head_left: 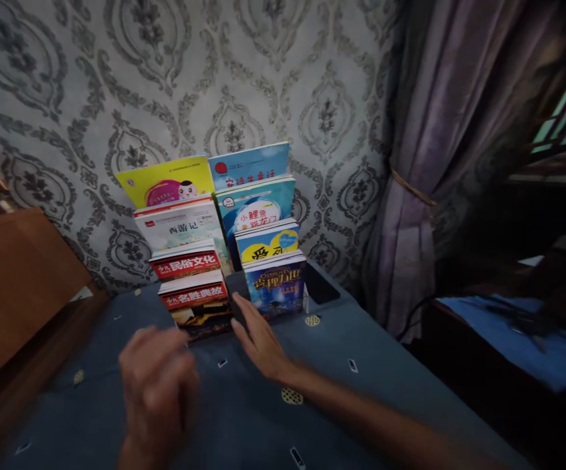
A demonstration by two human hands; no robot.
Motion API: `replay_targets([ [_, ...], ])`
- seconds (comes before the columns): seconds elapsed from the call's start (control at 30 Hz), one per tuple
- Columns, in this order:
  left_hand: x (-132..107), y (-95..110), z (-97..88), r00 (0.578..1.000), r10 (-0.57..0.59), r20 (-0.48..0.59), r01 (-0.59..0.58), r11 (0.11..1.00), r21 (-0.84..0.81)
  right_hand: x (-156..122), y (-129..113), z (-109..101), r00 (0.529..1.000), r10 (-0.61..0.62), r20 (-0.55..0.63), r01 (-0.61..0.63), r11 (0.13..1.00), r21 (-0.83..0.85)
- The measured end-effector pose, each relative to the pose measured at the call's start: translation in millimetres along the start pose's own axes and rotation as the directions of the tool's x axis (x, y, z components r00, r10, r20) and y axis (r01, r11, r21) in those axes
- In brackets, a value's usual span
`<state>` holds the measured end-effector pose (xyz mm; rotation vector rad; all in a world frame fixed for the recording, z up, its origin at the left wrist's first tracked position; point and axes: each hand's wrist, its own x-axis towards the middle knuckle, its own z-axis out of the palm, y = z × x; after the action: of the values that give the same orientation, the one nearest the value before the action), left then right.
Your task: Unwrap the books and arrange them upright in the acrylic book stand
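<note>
Two columns of children's books stand in a stepped display on a blue cloth. Between the columns, the fingers of my right hand [262, 346] stretch out flat against a dark grey upright piece [236, 301]; the thumb lies apart. Left of it, at the front, is a red-and-black book [199, 305]; on its right is a dark blue book [277, 285]. My left hand [159, 385], blurred by motion, hovers nearer to me, below the red-and-black book. Its fingers are curled in, and I see nothing in them.
Behind the front books rise a yellow book [165, 179], a pale book [182, 225] and light blue books [258, 163]. A dark flat object [322, 287] lies right of the display. A brown box [23, 281] stands left; a tied curtain [410, 196] hangs right.
</note>
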<state>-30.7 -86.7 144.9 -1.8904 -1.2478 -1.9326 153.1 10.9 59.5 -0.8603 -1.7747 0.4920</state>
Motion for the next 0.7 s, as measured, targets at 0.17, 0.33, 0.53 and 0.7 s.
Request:
replay_targets([
  [0.17,32.0,-68.7,52.2,0.919,-0.387,-0.08,0.38,0.92,-0.093,29.3,6.8,28.8,0.991,0.067,-0.116,-0.055,0.993,0.104],
  [0.33,24.5,-100.5,65.6,0.897,-0.441,0.014,0.438,0.886,-0.154,40.2,8.0,40.2,0.976,0.043,-0.214,-0.027,0.996,0.079],
  [0.53,20.3,-105.1,75.4,0.9,-0.434,-0.042,0.431,0.9,-0.069,63.9,7.7,43.9,0.976,0.05,-0.214,-0.016,0.988,0.156],
  [0.7,17.7,-116.8,80.6,0.905,-0.419,-0.079,0.416,0.908,-0.053,73.0,2.9,50.6,0.967,0.052,-0.251,0.005,0.975,0.221],
])
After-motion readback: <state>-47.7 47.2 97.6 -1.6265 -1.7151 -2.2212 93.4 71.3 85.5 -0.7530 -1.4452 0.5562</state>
